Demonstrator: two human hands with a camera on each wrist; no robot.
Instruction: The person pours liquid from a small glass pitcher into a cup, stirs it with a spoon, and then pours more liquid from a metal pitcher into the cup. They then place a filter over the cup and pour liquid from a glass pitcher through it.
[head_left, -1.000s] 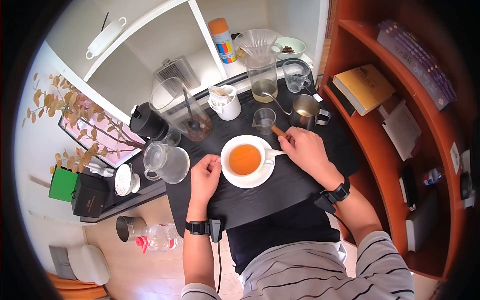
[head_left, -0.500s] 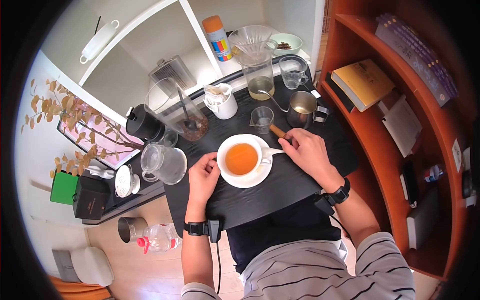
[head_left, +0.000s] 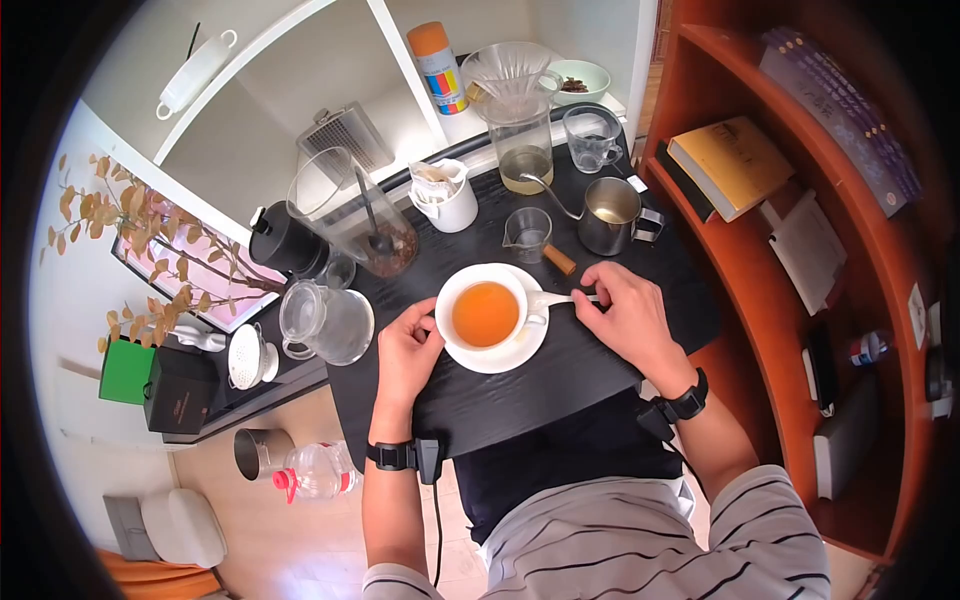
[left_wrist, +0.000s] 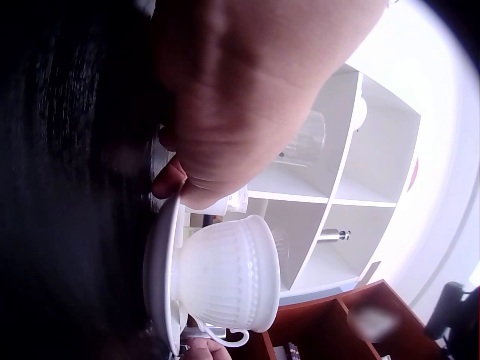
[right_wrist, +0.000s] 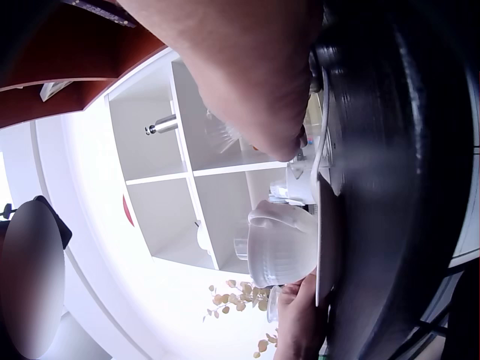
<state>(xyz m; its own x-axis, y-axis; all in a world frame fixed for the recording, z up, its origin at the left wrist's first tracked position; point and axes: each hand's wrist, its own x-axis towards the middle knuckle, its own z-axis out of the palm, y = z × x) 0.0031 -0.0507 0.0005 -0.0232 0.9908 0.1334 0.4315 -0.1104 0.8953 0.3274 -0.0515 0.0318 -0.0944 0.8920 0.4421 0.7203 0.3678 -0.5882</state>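
A white teacup [head_left: 463,335] of amber tea stands on a white saucer [head_left: 500,362]. A white spoon [head_left: 548,299] lies on the saucer's right side, its handle sticking out past the rim. My left hand [head_left: 406,362] pinches the saucer's left edge; in the left wrist view the thumb is above the saucer rim [left_wrist: 157,281] and a fingertip below. At the other side, my right hand [head_left: 632,316] pinches the end of the spoon handle, which the right wrist view shows as a thin curved strip [right_wrist: 325,131] rising from the saucer toward the hand.
Behind the cup stand a small glass with a wooden handle [head_left: 558,261], a steel gooseneck pitcher [head_left: 608,222] and a white container of packets [head_left: 452,210]. A glass jug [head_left: 345,325] is left of my left hand. A wooden bookshelf [head_left: 740,290] borders the right.
My right hand has shifted right along the spoon, baring more of its handle and the small glass's wooden handle. My left hand stays at the saucer; the view shifts slightly.
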